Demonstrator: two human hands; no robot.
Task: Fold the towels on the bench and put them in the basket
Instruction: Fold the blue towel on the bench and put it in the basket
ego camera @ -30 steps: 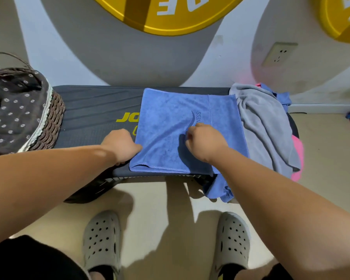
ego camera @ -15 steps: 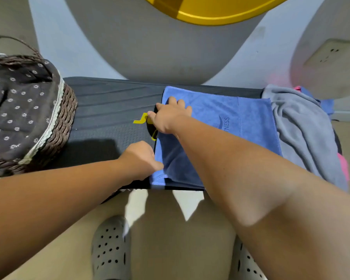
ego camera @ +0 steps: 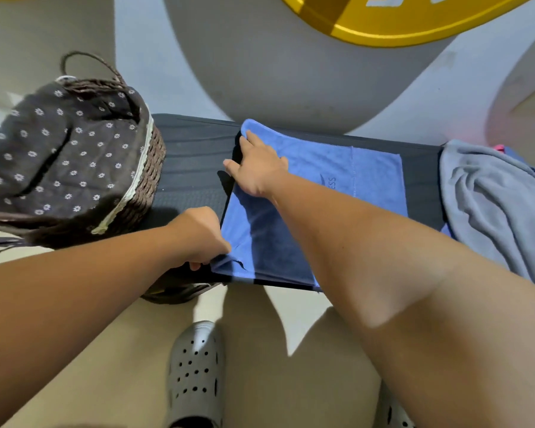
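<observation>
Left hand (ego camera: 200,239) is curling and pinching the blue towel (ego camera: 322,162) near the bench (ego camera: 192,168) front edge, while right hand (ego camera: 255,171) is pressing it flat, fingers straight.

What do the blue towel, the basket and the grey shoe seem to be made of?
Blue towel: probably microfibre cloth, matte, with fine nap and a stitched seam.
Basket: woven brown strands, perhaps wicker or rattan, lined with dark flower-print fabric.
Grey shoe: likely moulded foam or rubber, smooth, with punched holes.

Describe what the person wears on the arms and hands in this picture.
Nothing shows. The left hand and right hand are bare, with no gloves or watch; the left arm and right arm carry no sleeve in view.
</observation>
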